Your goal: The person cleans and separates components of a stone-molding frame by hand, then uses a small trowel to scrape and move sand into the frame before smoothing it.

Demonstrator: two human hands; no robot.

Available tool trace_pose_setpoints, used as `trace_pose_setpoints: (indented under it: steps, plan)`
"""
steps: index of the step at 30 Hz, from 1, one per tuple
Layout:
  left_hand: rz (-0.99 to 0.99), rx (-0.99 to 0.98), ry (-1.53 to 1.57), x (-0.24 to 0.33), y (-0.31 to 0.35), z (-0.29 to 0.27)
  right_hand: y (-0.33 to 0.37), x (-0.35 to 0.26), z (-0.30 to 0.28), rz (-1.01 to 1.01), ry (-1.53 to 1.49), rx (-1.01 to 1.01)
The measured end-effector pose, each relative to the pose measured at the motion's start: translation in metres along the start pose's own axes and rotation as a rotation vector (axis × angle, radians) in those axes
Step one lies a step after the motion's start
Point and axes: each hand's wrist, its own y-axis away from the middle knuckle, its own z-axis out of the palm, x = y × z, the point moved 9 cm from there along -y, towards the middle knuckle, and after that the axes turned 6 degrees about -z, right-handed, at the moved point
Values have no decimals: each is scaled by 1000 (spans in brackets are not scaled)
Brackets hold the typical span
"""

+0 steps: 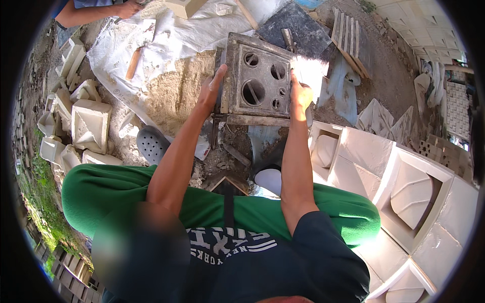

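Observation:
A square grey mould (238, 76) with round holes of several sizes in its top face is between my hands, above a low wooden stand (252, 120). My left hand (212, 91) presses along the mould's left side, fingers pointing away from me. On the opposite side, my right hand (301, 96) grips the right edge, its thumb near the top rim. The fingers' undersides are hidden against the mould. Just beyond its far right corner, a metal bar or handle (288, 39) sticks up beside a dark flat board (303, 25).
Pale sand (177, 93) lies on a white sheet (108, 65) with a wooden-handled trowel (133, 64). Cast blocks (91, 126) crowd the left; larger hollow blocks (364, 156) stand close on my right. Slatted wood (348, 43) leans at far right. Another person's hand (130, 8) works at upper left.

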Motion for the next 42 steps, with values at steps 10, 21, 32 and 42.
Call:
trace_pose_setpoints:
  steps: [10,21,32,42]
  plan:
    - [-121,95,-196,-25,-49,5,-11,12,4,-109,45,166]
    - [307,471,-690,9,17,35,-27,33,8,-171,-437,-220]
    - [318,416,-617,-10,2,28,-13,20,-15,-91,-418,-344]
    - [453,528,-637,-3,8,26,-22,12,6,-112,-467,-369]
